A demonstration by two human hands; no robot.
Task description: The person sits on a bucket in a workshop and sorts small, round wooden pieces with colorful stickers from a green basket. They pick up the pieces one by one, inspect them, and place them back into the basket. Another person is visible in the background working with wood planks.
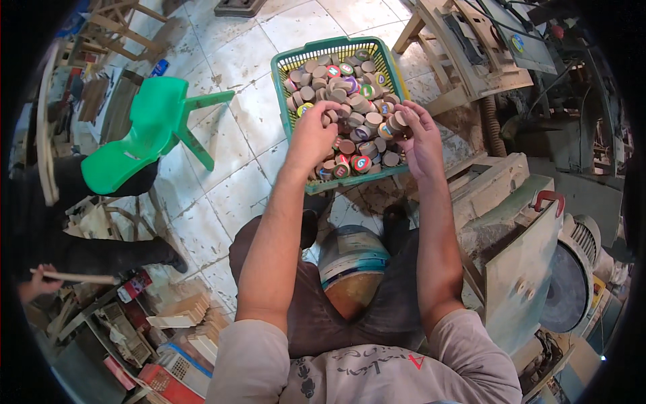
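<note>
A green plastic basket [356, 180] with a yellowish mesh inside stands on the floor in front of me, heaped with small round wooden discs [361, 104]. Many discs are plain brown; others carry coloured printed faces. Over the left side of the heap, my left hand [313, 140] curls its fingers around a disc [327, 120], partly hidden by them. At the right side my right hand [424, 143] pinches a plain disc [398, 121] between thumb and fingers, above the pile and near the rim.
A green plastic chair [138, 138] stands to the left. Another person's hand [44, 283] holds a wooden stick at far left. Wooden benches and a disc sander [568, 286] crowd the right. A paint-stained bucket [353, 262] sits between my legs.
</note>
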